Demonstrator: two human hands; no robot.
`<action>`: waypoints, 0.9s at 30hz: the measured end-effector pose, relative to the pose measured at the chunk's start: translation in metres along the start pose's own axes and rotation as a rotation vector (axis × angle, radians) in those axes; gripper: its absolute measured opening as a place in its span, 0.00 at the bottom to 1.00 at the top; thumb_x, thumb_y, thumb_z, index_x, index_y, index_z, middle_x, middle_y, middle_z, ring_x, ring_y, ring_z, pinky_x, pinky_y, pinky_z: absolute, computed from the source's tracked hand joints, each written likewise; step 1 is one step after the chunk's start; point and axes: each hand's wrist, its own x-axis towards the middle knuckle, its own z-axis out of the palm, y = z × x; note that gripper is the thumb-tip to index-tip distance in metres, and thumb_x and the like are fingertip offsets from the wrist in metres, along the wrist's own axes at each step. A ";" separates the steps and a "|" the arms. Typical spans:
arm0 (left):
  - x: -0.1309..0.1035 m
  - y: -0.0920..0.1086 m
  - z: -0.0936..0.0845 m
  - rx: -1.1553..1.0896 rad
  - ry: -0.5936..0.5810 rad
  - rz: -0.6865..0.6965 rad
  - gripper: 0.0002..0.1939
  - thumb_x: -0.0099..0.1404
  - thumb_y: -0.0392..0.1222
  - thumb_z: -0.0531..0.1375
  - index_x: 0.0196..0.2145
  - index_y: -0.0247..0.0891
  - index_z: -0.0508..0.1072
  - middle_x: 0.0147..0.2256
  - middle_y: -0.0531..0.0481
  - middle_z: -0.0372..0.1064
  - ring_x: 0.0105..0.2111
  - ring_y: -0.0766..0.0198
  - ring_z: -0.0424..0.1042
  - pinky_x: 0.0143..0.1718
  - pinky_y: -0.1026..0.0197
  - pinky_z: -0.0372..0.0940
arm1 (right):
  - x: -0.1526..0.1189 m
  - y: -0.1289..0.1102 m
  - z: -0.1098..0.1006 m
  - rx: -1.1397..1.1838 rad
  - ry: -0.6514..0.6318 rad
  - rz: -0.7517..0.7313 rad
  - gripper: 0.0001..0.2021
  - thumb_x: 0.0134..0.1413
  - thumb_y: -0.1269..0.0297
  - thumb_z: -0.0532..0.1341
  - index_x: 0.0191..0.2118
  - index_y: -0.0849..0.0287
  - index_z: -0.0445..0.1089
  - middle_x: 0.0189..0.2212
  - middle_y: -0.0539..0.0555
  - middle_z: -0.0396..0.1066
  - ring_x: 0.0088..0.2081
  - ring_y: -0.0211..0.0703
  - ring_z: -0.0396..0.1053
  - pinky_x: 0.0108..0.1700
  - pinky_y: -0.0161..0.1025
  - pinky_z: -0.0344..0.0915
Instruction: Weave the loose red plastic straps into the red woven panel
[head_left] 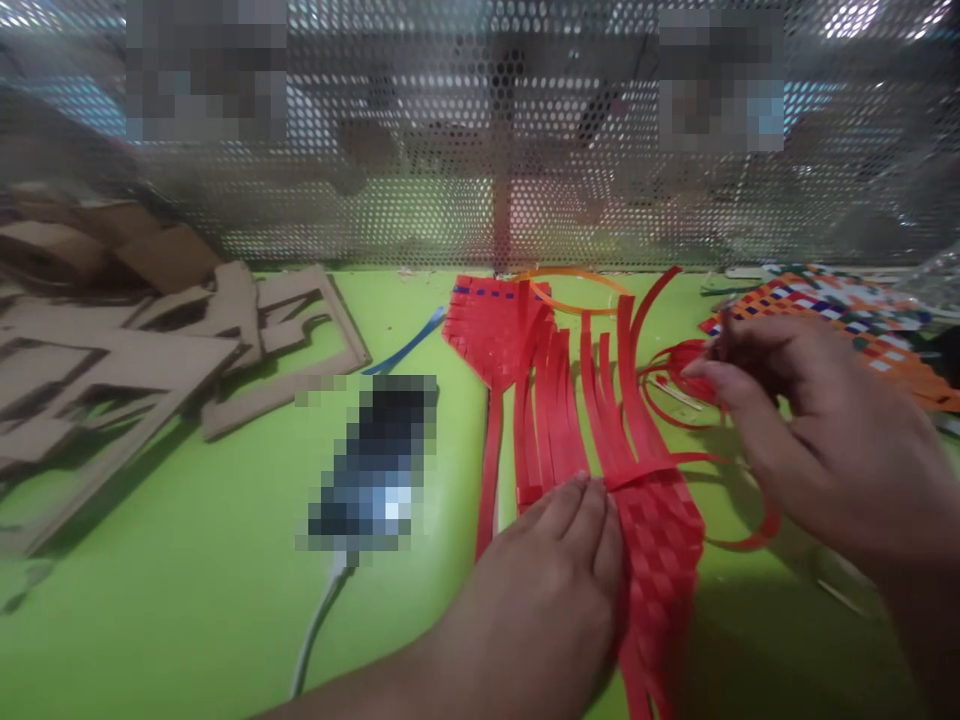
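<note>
A piece of woven red flat strips (660,540) lies on the green table, with its loose strip ends (551,400) fanning toward the back. My left hand (551,590) rests flat across the weave, fingers stretched out and together, pressing it down. From beside those fingertips one red strip (675,462) runs right and curls under my right hand (802,430). That hand is raised at the right, thumb and fingers pinched; what is between them is too unclear to name. Just behind its fingertips sits a tangle of red strips (664,385).
Another red woven piece (491,335) with a blue-dashed edge lies at the back, beside an orange loop (577,290) and a blue strip (405,345). A phone (375,460) with a white cable, cardboard cutouts (187,360) and a multicoloured weave (840,310) surround it. Perforated metal (420,190) stands behind.
</note>
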 end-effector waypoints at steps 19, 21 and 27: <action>0.001 -0.002 -0.001 -0.024 -0.020 -0.020 0.23 0.79 0.39 0.51 0.62 0.24 0.75 0.63 0.32 0.73 0.63 0.46 0.73 0.63 0.52 0.70 | -0.013 0.006 0.029 0.550 -0.455 0.212 0.16 0.67 0.45 0.67 0.39 0.53 0.70 0.32 0.52 0.73 0.31 0.44 0.72 0.31 0.40 0.72; 0.000 -0.002 0.000 -0.022 -0.013 -0.024 0.24 0.79 0.39 0.52 0.64 0.23 0.74 0.63 0.32 0.73 0.63 0.46 0.73 0.63 0.52 0.69 | -0.013 0.005 0.032 0.538 -0.471 0.188 0.16 0.68 0.46 0.66 0.39 0.53 0.70 0.32 0.52 0.74 0.31 0.44 0.73 0.31 0.40 0.72; -0.001 -0.001 0.001 -0.034 -0.023 -0.042 0.24 0.79 0.38 0.51 0.64 0.22 0.73 0.63 0.31 0.73 0.62 0.46 0.74 0.62 0.52 0.70 | -0.013 -0.004 0.034 0.602 -0.580 0.169 0.12 0.72 0.49 0.63 0.43 0.52 0.73 0.32 0.50 0.75 0.33 0.44 0.75 0.36 0.41 0.73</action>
